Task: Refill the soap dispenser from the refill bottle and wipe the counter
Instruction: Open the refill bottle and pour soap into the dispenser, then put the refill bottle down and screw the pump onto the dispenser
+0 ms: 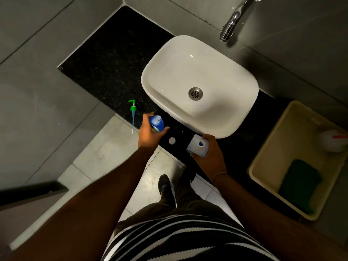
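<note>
Pouring: tip refill bottle (197, 146) slowly over the dispenser's mouth.
Left hand (150, 132): wrapped round open soap dispenser (156, 123).
Right hand (211, 153): closed on refill bottle, centre frame.

No legible text, brand, number or sign in view. Soap dispenser (156, 123): label shows as a green/white patch only, too small and blurred to read. Refill bottle (197, 146): white body, no print resolvable. White bottle (332, 141) in the bin: red stripe only, no characters discernible.
</note>
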The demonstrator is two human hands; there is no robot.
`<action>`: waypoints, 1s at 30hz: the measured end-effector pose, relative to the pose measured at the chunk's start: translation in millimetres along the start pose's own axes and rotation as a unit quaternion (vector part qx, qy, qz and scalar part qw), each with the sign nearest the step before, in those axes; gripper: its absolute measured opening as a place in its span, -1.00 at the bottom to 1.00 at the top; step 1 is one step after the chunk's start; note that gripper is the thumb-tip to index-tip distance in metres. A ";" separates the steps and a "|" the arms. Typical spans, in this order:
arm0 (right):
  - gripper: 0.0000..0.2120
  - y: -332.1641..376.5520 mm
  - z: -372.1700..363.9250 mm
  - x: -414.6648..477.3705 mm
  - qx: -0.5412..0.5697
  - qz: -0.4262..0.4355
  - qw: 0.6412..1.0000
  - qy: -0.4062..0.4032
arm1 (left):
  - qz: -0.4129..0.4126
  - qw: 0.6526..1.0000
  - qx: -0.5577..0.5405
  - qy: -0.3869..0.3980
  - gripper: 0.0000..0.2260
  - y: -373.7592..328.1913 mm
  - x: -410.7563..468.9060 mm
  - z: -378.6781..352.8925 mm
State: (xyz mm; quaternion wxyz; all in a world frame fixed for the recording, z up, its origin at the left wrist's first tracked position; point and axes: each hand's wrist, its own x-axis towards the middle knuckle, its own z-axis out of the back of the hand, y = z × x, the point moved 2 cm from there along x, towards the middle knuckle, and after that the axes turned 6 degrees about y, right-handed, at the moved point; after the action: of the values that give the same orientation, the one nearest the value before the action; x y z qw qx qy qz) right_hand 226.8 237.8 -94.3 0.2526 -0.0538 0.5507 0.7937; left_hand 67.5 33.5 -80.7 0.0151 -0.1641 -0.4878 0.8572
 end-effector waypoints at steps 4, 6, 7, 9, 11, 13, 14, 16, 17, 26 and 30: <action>-0.34 -5.5 -0.4 2.3 -0.006 0.000 1.000 0.006 | 0.005 1.000 -0.003 0.003 -0.35 1.9 5.0 -1.4; -0.34 -7.4 -0.7 4.1 -0.009 0.001 1.000 0.009 | 0.008 1.000 -0.004 0.008 -0.35 2.6 8.1 -2.9; -0.34 -8.3 -1.1 4.9 -0.009 0.000 1.000 0.009 | 0.009 1.000 -0.004 0.010 -0.35 3.1 9.8 -3.3; -0.33 -10.2 -2.8 5.5 -0.007 -0.007 1.000 0.006 | 0.011 1.000 -0.005 0.012 -0.35 4.3 12.8 -3.5; -0.30 -11.5 -4.9 5.4 -0.004 -0.015 1.000 0.001 | 0.017 1.000 -0.008 0.013 -0.35 6.7 16.3 -3.5; -0.27 -11.7 -6.0 5.0 -0.005 -0.016 1.000 -0.003 | 0.025 1.000 -0.013 0.009 -0.36 9.1 19.5 -3.6; -0.24 -11.4 -5.9 4.9 -0.006 -0.017 1.000 -0.003 | 0.029 0.999 -0.015 0.007 -0.37 9.5 20.9 -3.6; -0.19 -10.4 -4.7 4.8 -0.006 -0.022 1.000 0.005 | 0.037 0.999 -0.018 0.008 -0.37 10.5 24.3 -3.2; -0.18 -9.3 -3.6 4.5 -0.007 -0.023 1.000 0.010 | 0.040 0.999 -0.018 0.010 -0.37 10.6 25.9 -2.8; -0.14 12.8 35.1 -20.2 -0.037 0.010 0.998 0.043 | 0.052 0.998 -0.043 0.016 -0.37 14.0 29.1 4.9; 0.05 40.9 65.1 -35.8 -0.091 0.016 0.988 0.126 | 0.049 0.997 -0.052 0.024 -0.28 14.0 26.5 8.8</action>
State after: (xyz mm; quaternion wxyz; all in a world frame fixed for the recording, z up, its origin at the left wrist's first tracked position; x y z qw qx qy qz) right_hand 251.6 273.3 -21.4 0.1625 -0.1673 0.5042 0.8315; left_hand 41.7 23.8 -95.4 -0.0235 -0.2087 -0.5226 0.8263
